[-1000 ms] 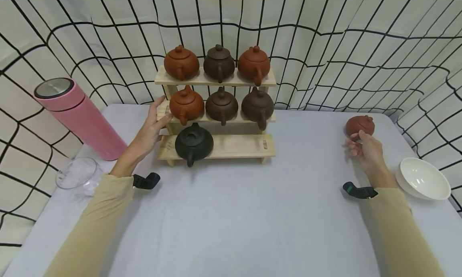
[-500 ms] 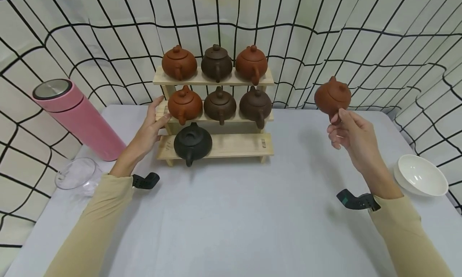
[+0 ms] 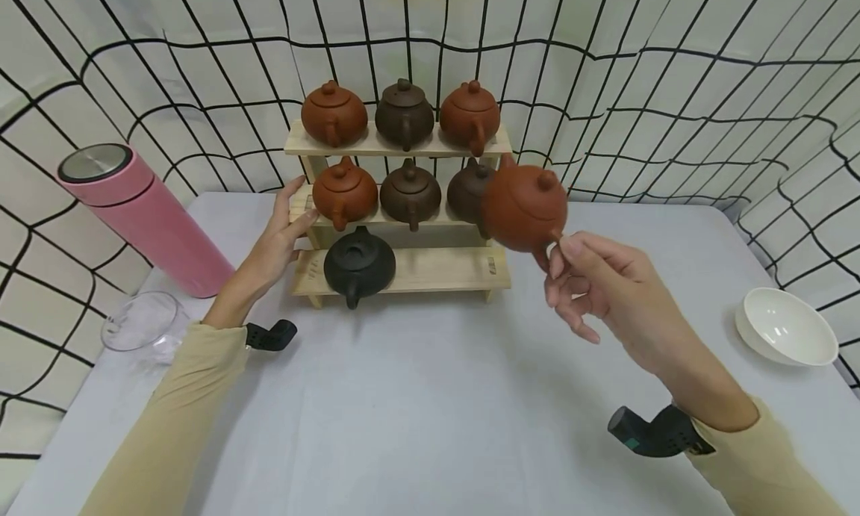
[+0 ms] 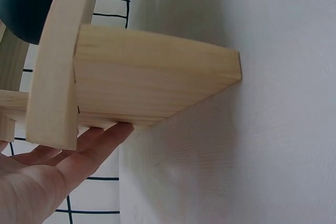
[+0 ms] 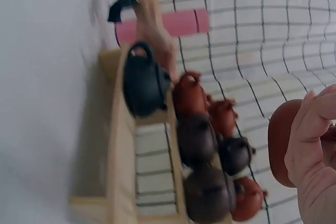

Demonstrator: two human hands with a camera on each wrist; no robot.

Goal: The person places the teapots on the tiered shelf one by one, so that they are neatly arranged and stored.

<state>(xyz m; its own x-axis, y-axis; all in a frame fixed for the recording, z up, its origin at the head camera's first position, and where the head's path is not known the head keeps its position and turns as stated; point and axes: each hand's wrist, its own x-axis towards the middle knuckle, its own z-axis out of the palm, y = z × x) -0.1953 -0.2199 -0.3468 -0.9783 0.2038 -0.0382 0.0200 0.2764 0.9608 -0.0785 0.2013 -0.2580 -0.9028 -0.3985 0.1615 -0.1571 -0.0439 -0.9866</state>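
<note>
My right hand (image 3: 605,296) pinches a reddish-brown teapot (image 3: 527,206) by its handle. In the head view it hangs in the air, tilted, and partly covers a dark brown teapot (image 3: 465,191) behind it. A three-tier wooden shelf (image 3: 446,269) holds several brown and orange-red teapots on its top and middle tiers. On the bottom tier, a black teapot (image 3: 359,266) sits at the left end. My left hand (image 3: 269,243) rests against the shelf's left side. In the left wrist view its straight fingers (image 4: 107,142) touch the wooden side piece (image 4: 152,74).
A pink thermos (image 3: 151,221) stands at the left, behind a clear glass vessel (image 3: 141,325). The white bowl (image 3: 786,327) is near the right table edge. A black wire grid (image 3: 564,45) over white cloth surrounds the back and sides.
The right hand has lifted the reddish-brown teapot off the table at the far right and carried it left, close to the shelf. My left hand has stayed at the shelf's side.
</note>
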